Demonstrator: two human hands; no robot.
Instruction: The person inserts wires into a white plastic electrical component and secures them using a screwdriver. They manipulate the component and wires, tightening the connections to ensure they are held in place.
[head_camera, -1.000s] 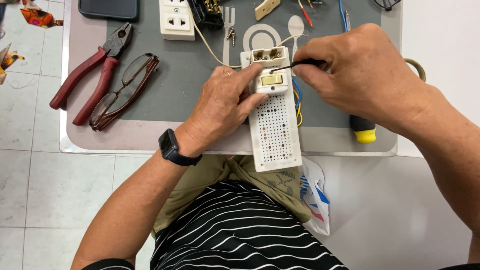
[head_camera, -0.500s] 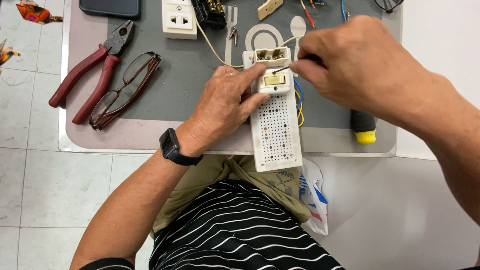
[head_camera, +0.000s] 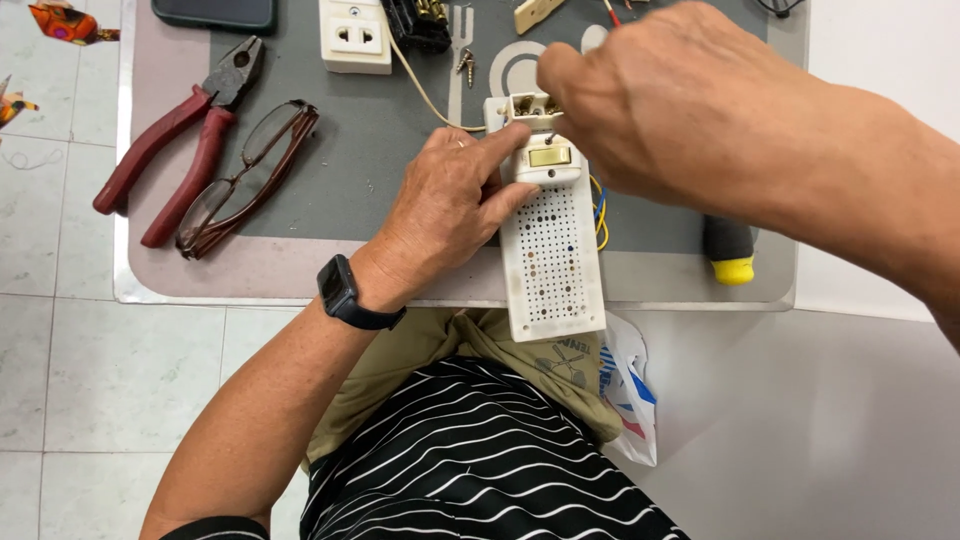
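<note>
My left hand (head_camera: 445, 210) grips a long white perforated plastic box (head_camera: 553, 270) by its left side, thumb and forefinger near its small yellowish switch. The box lies over the table's near edge, its open top end showing metal terminals. My right hand (head_camera: 670, 95) hovers above that top end, fingers pinched on a thin dark tool (head_camera: 548, 136) whose tip points down at the terminals. Yellow and blue wires (head_camera: 598, 210) stick out on the box's right side. A dark watch sits on my left wrist.
On the grey mat (head_camera: 350, 160) lie red-handled pliers (head_camera: 175, 135), glasses (head_camera: 245, 180), a white socket (head_camera: 355, 35), loose screws (head_camera: 465, 62) and a dark phone (head_camera: 215, 12). A black-and-yellow screwdriver handle (head_camera: 728, 255) lies right of the box. A plastic bag (head_camera: 630, 400) rests on my lap.
My right hand has lifted and shifted left over the box's top end, bringing the thin tool more upright. My left hand keeps its hold on the box.
</note>
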